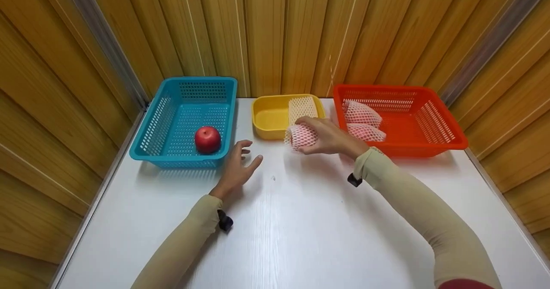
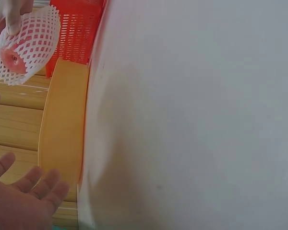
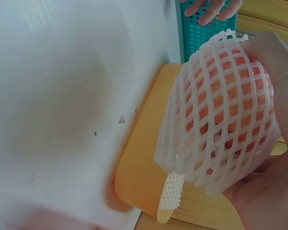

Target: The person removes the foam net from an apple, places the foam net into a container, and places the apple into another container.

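Note:
My right hand (image 1: 328, 138) grips a red apple (image 2: 13, 60) inside a white foam net sleeve (image 3: 216, 110), held up in front of the yellow bin (image 1: 270, 116). The apple's end shows through the sleeve's opening in the left wrist view. My left hand (image 1: 235, 168) holds nothing; its fingers are spread and the thumb stands apart, beside the near right corner of the blue basket (image 1: 184, 163). A bare red apple (image 1: 208, 139) lies in that basket. Another white foam net (image 1: 302, 107) sits in the right part of the yellow bin.
On the right stands a red basket (image 1: 421, 148) with two net-wrapped fruits (image 1: 362, 114) at its left side. All three containers stand in a row along the wood-panelled wall (image 1: 266, 35) at the back of the white table (image 1: 300, 233).

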`<state>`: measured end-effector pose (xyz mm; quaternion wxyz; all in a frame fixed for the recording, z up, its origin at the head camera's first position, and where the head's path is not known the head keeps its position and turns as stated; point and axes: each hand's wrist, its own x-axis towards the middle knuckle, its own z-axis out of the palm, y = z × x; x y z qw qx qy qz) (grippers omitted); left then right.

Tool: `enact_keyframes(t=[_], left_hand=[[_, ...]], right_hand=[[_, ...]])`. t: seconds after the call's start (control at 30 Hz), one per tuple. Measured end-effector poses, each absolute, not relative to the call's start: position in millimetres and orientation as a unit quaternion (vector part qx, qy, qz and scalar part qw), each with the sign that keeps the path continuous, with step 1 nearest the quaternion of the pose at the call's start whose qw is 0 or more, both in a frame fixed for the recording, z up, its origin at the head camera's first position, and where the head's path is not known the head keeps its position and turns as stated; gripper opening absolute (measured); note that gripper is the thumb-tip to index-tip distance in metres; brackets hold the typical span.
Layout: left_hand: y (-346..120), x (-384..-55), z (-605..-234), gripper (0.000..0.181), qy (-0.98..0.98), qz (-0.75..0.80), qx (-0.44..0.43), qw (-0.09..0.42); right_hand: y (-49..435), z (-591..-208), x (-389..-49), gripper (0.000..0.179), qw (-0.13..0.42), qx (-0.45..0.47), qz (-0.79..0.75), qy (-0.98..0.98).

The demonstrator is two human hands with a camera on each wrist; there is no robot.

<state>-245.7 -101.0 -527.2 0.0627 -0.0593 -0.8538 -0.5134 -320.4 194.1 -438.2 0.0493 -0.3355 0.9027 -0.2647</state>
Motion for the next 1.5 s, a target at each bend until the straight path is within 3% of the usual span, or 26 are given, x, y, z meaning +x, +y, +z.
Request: enact_keyframes(t=[1.5], left_hand=[[-115, -240, -534, 0.053, -0.835, -0.545, -0.042, 0.06]], right_hand=[[142, -491, -318, 0.075, 0.082, -0.372, -0.267, 0.885]])
